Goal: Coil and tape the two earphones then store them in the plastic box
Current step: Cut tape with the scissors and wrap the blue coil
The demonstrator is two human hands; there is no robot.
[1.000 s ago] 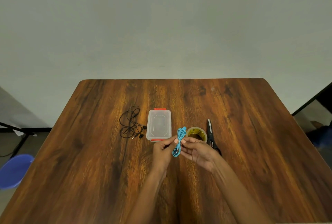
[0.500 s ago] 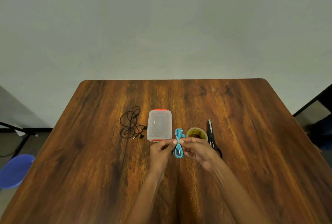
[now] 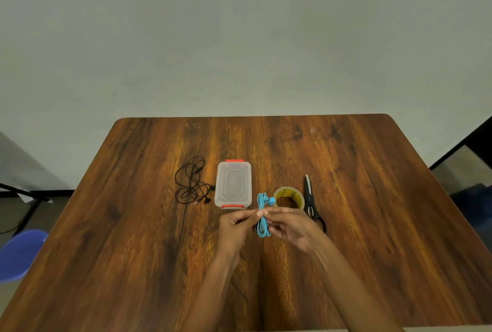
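Both hands meet just above the wooden table (image 3: 346,225) at its middle, sharing one thing: the bright blue earphone cable (image 3: 263,215), folded into a long narrow bundle. The left hand (image 3: 234,227) pinches the bundle's waist between thumb and fingertips, and the right hand (image 3: 290,226) closes on the same spot from the other side, so each grip is a tight pinch on the cable; this likely keeps the loops from springing apart while the middle is bound. Whether tape is already on it is too small to tell. The roll of clear yellowish tape (image 3: 289,197) lies just far of the right hand, with the black-handled scissors (image 3: 310,199) at its right, both within easy reach for the binding. The clear plastic box with red clips (image 3: 233,184) sits lid on, left of the bundle, and the black earphone (image 3: 192,182) lies loose and uncoiled further left, apparently waiting its turn.
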